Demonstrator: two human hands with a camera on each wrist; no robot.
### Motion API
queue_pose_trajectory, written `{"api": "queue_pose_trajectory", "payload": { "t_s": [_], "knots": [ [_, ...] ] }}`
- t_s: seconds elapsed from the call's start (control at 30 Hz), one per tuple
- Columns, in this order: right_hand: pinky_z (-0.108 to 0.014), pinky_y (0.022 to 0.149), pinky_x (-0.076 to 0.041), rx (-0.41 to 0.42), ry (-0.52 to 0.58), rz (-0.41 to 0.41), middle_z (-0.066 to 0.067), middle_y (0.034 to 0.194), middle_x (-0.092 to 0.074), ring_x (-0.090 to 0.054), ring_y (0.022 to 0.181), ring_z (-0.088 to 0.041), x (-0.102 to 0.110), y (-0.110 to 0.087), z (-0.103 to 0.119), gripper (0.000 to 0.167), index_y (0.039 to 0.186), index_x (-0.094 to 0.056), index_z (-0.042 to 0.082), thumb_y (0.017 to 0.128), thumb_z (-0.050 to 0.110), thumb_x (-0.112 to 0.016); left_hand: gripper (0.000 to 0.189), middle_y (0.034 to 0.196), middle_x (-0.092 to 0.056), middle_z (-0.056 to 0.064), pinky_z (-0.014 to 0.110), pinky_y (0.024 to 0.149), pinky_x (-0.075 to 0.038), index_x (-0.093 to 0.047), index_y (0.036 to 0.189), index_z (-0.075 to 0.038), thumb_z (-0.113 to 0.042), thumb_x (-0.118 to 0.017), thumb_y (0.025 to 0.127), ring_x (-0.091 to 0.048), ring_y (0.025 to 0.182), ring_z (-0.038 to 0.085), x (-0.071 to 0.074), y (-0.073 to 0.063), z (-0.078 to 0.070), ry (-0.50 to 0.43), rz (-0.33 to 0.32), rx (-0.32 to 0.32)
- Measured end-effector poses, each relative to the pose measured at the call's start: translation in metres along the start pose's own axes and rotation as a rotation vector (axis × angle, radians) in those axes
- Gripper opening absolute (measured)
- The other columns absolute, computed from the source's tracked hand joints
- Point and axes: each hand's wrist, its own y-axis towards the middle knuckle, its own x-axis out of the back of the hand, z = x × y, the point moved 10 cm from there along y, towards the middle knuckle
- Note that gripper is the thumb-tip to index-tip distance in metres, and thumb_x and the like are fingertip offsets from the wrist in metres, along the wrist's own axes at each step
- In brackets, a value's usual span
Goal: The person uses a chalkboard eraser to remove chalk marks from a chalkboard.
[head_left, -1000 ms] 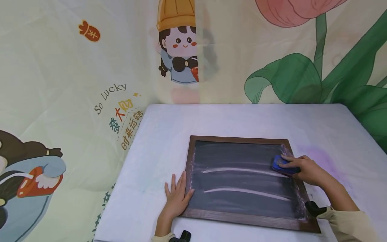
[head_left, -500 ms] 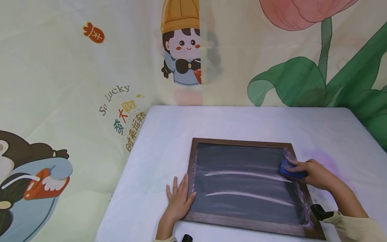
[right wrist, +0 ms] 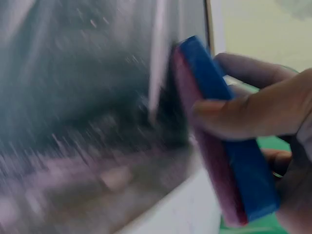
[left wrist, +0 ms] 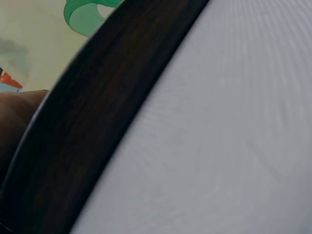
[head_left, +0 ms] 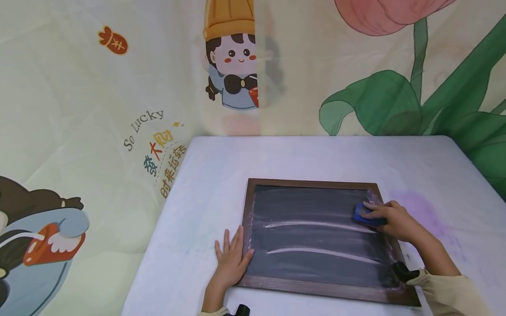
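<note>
A blackboard point(head_left: 316, 206) in a brown wooden frame point(head_left: 308, 284) lies on the white-covered table. Two pale chalk lines point(head_left: 322, 251) run across its dark surface. My right hand point(head_left: 399, 221) grips a blue chalkboard eraser point(head_left: 365, 214) over the board's right part, by the end of the upper line. In the right wrist view, the thumb presses along the side of the eraser point(right wrist: 251, 175), whose felt face is dusty pink. My left hand point(head_left: 230, 263) rests with straight, spread fingers at the left frame edge. The left wrist view mostly shows the dark frame point(left wrist: 102, 97).
The white tabletop point(head_left: 316, 158) extends behind and left of the board. A purple chalk stain point(head_left: 421, 210) marks the cloth right of it. A patterned curtain point(head_left: 296, 66) hangs behind. Chalk dust lies along the right side of the frame.
The right hand and eraser shift slightly right, then back left, staying near the board's right side. The head view sways a little. The left hand stays at the frame; both chalk lines remain visible.
</note>
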Motion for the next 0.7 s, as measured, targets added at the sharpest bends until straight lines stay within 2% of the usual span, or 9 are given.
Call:
{"api": "queue_pose_trajectory", "payload": {
  "t_s": [0.07, 0.17, 0.2, 0.3, 0.47, 0.53, 0.6, 0.7],
  "knots": [
    [-0.025, 0.061, -0.027, 0.061, 0.008, -0.042, -0.020, 0.126, -0.053, -0.035, 0.072, -0.016, -0.001, 0.007, 0.014, 0.044, 0.104, -0.071, 0.011, 0.063, -0.002, -0.074, 0.068, 0.148, -0.025, 0.018, 0.064, 0.099, 0.011, -0.016, 0.145, -0.002, -0.038, -0.044, 0.094, 0.001, 0.137, 0.045, -0.001, 0.000, 0.000, -0.001, -0.001, 0.000],
    [-0.024, 0.060, -0.021, 0.123, 0.019, -0.056, -0.018, 0.129, -0.052, -0.026, 0.068, -0.012, -0.009, 0.025, 0.041, 0.045, 0.106, -0.070, 0.012, 0.064, -0.001, -0.075, 0.068, 0.149, -0.024, 0.017, 0.064, 0.099, 0.011, -0.016, 0.145, -0.003, -0.038, -0.044, 0.094, 0.001, 0.138, 0.045, -0.003, 0.002, 0.000, 0.000, 0.001, -0.001],
    [-0.024, 0.061, -0.022, 0.141, 0.016, -0.058, -0.017, 0.129, -0.052, -0.027, 0.068, -0.011, -0.012, 0.033, 0.053, 0.045, 0.106, -0.070, 0.012, 0.064, -0.001, -0.075, 0.068, 0.149, -0.024, 0.017, 0.064, 0.099, 0.011, -0.016, 0.145, -0.003, -0.038, -0.044, 0.094, 0.002, 0.138, 0.045, -0.004, 0.002, 0.000, -0.001, 0.002, -0.003],
    [-0.026, 0.062, -0.024, 0.173, 0.029, -0.017, -0.013, 0.133, -0.050, -0.031, 0.070, -0.014, -0.027, 0.061, 0.090, 0.045, 0.110, -0.068, 0.015, 0.068, 0.000, -0.073, 0.068, 0.150, -0.023, 0.017, 0.064, 0.099, 0.011, -0.015, 0.145, -0.002, -0.037, -0.044, 0.094, 0.002, 0.138, 0.044, -0.004, 0.002, 0.000, -0.002, 0.000, 0.000],
    [-0.028, 0.062, -0.021, 0.232, 0.053, 0.044, -0.005, 0.137, -0.048, -0.030, 0.070, -0.017, -0.050, 0.102, 0.156, 0.045, 0.111, -0.068, 0.021, 0.072, -0.001, -0.069, 0.067, 0.149, -0.024, 0.017, 0.064, 0.099, 0.011, -0.017, 0.145, -0.002, -0.036, -0.044, 0.094, 0.002, 0.137, 0.045, -0.004, 0.001, -0.002, -0.008, 0.001, 0.008],
    [-0.031, 0.067, -0.029, 0.241, 0.036, 0.071, -0.002, 0.137, -0.047, -0.038, 0.077, -0.020, -0.059, 0.113, 0.179, 0.046, 0.111, -0.067, 0.023, 0.072, -0.002, -0.068, 0.067, 0.149, -0.024, 0.017, 0.064, 0.099, 0.011, -0.017, 0.145, -0.002, -0.036, -0.044, 0.094, 0.002, 0.137, 0.045, -0.005, 0.001, -0.003, -0.009, 0.002, 0.009],
    [-0.037, 0.079, -0.038, 0.245, 0.006, 0.099, 0.001, 0.138, -0.046, -0.047, 0.092, -0.027, -0.066, 0.122, 0.198, 0.048, 0.112, -0.066, 0.026, 0.073, -0.002, -0.067, 0.067, 0.149, -0.024, 0.017, 0.064, 0.099, 0.012, -0.016, 0.145, -0.002, -0.036, -0.043, 0.094, 0.002, 0.138, 0.045, -0.006, 0.001, -0.004, -0.009, 0.003, 0.009],
    [-0.047, 0.095, -0.037, 0.242, -0.021, 0.115, 0.004, 0.138, -0.046, -0.046, 0.111, -0.037, -0.070, 0.131, 0.215, 0.047, 0.112, -0.066, 0.027, 0.074, -0.001, -0.068, 0.067, 0.149, -0.023, 0.018, 0.065, 0.099, 0.011, -0.016, 0.145, -0.002, -0.036, -0.044, 0.094, 0.002, 0.137, 0.046, -0.004, 0.001, -0.005, -0.010, -0.007, 0.001]
  ]
}}
